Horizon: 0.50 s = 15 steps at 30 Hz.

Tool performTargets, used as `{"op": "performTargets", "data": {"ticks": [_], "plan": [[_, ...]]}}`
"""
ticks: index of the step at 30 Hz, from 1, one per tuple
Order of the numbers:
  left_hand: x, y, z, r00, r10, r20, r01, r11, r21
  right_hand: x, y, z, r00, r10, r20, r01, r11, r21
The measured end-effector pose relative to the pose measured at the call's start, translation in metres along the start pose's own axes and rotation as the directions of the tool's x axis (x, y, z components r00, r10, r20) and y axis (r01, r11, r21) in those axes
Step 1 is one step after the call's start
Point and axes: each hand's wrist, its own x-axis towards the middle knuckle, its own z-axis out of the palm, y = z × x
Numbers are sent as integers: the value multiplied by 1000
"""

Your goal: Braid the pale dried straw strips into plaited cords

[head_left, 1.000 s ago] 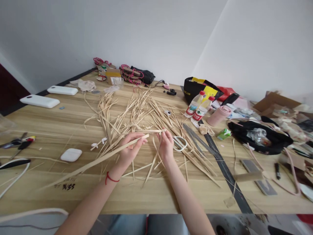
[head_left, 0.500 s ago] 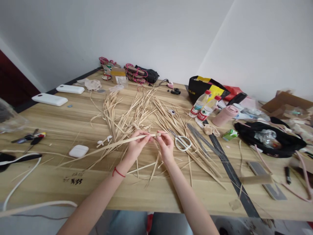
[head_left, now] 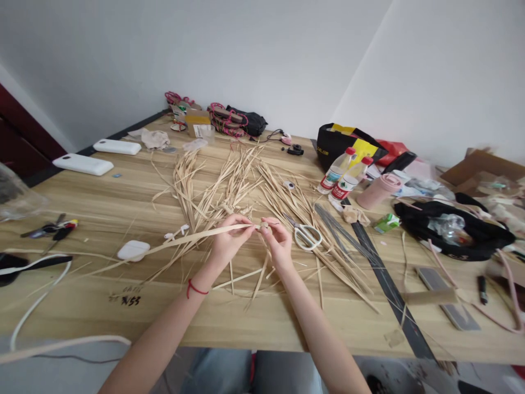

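Beige strip (head_left: 205, 234) held, right hand (head_left: 280, 244) has neared left (head_left: 227, 246).

Pale tan is shown by the strips (head_left: 186, 186), white by the scissor handles (head_left: 307, 237); the surface (head_left: 246, 325) is streaked with light-brown wood grain.

A: How does the room look?
B: Two plain pale walls meet at a slanting line; the right wall (head_left: 451, 76) appears slightly lighter than the back wall (head_left: 205, 49).
A: And the furniture?
B: One wooden table (head_left: 250, 325) with striped grain, crossed by a black strip (head_left: 410, 323). Far left is a dark red panel (head_left: 22, 134), perhaps a door.
A: The light?
B: Soft and even.
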Motion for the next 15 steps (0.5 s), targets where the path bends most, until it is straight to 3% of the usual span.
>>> {"op": "performTargets", "data": {"ticks": [9, 15], "plan": [[-4, 3, 8, 990, -105, -91, 89, 983, -163, 0, -5, 3, 1000, -13, 21, 13, 1000, -20], [-10, -2, 14, 991, -76, -113, 57, 984, -168, 0, -6, 5, 999, -47, -5, 46, 998, -39]]}}
